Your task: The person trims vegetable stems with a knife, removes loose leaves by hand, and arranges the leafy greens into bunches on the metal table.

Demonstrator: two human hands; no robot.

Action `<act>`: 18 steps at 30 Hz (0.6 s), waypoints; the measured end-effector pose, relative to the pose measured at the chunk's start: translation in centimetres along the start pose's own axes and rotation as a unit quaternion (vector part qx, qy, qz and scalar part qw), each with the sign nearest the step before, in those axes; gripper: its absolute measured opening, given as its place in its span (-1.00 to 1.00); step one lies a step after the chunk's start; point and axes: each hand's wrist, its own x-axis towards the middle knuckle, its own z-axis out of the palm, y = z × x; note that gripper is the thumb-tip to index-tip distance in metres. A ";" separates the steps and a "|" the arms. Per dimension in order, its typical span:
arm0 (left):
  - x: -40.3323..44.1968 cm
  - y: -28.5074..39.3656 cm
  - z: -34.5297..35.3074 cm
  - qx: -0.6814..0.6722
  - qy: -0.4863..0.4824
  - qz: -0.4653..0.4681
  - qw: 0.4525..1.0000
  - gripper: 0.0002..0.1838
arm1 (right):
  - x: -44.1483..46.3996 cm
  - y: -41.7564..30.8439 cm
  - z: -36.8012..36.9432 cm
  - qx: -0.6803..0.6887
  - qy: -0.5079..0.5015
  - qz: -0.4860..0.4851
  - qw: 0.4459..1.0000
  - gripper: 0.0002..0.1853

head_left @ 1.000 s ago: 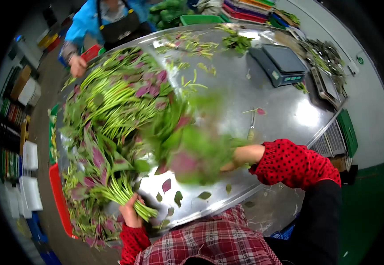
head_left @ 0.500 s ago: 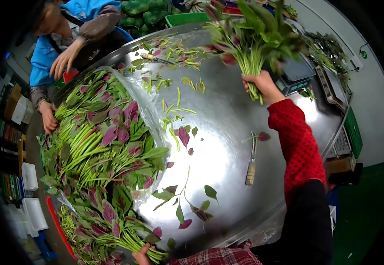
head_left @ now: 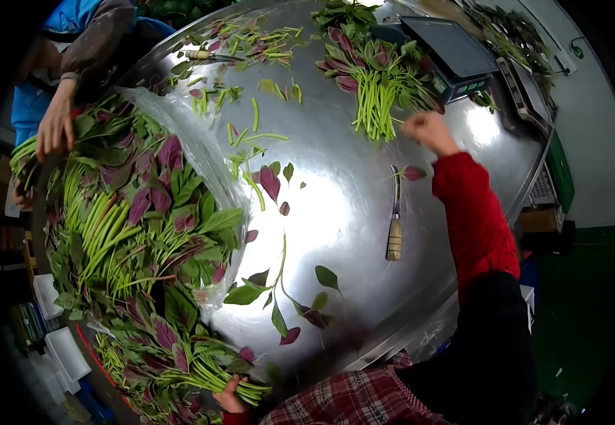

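My left hand (head_left: 231,397), at the bottom, is wrapped round the stems of a bunch of red-and-green amaranth (head_left: 197,365). My right hand (head_left: 429,133) is beside the stem ends of another amaranth bunch (head_left: 377,95) lying on the metal table (head_left: 350,283). Its fingers are curled together, and a thin stem end reaches their tips; whether they grip it is unclear. Below that hand lies a curved knife with a wooden handle (head_left: 394,237), a loose purple leaf (head_left: 412,173) by its blade. A large amaranth pile (head_left: 123,219) lies on clear plastic (head_left: 197,142) at left.
Across the pile, a co-worker's hand (head_left: 56,127) is on some amaranth stems. A digital scale (head_left: 452,49) stands at the back right. Another wooden-handled knife (head_left: 201,54) lies among trimmings at the back. Loose stems and leaves (head_left: 270,183) are scattered mid-table.
My right hand has put the raised amaranth bunch down by the scale and let go of it. The left hand keeps its bunch. The co-worker's hands have moved onto stems.
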 end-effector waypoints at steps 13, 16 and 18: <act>0.6 -1.2 -0.9 -0.040 -0.038 0.042 0.998 -0.81 | -13.9 -8.4 6.1 0.085 -0.207 -0.094 0.970 -0.81; 0.7 -1.8 -1.6 -0.095 -0.031 0.028 0.995 -0.68 | -14.9 -10.8 7.4 0.056 -0.225 -0.104 0.967 -0.78; 0.0 -1.1 -1.5 -0.090 -0.032 0.044 0.995 -0.66 | -14.1 -7.7 8.7 -0.108 -0.061 -0.094 0.988 -0.73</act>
